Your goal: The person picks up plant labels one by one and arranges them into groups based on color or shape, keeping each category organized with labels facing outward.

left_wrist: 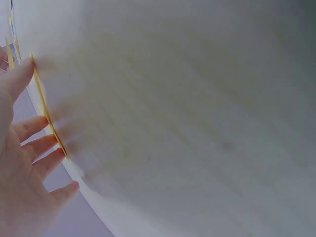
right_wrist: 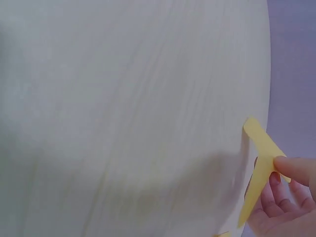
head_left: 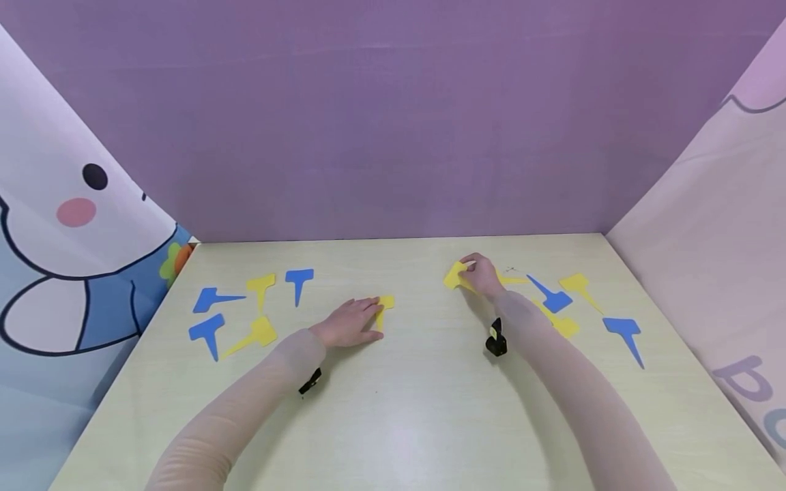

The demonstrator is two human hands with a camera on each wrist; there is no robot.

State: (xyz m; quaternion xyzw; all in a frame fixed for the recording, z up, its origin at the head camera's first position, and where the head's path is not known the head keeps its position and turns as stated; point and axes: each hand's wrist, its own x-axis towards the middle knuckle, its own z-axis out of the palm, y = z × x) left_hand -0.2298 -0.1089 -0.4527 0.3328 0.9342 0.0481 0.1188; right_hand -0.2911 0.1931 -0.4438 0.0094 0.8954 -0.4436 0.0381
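My left hand (head_left: 351,322) rests over a yellow T-shaped plant tag (head_left: 387,301) lying on the table, left of the middle. In the left wrist view the thumb and straight, spread fingertips touch this thin tag (left_wrist: 42,101), seen almost edge-on. Farther right and back, my right hand (head_left: 482,274) pinches another yellow T-shaped plant tag (head_left: 453,276) between thumb and fingers. The right wrist view shows that tag (right_wrist: 261,170) tilted up, with the thumb on its face and part of its stem behind the hand.
On the left of the pale table (head_left: 393,423) lie blue tags (head_left: 299,275) and yellow tags (head_left: 260,281). More blue tags (head_left: 623,326) and yellow tags (head_left: 576,281) lie on the right, some overlapping and partly behind my right arm. A purple wall (head_left: 393,136) rises behind.
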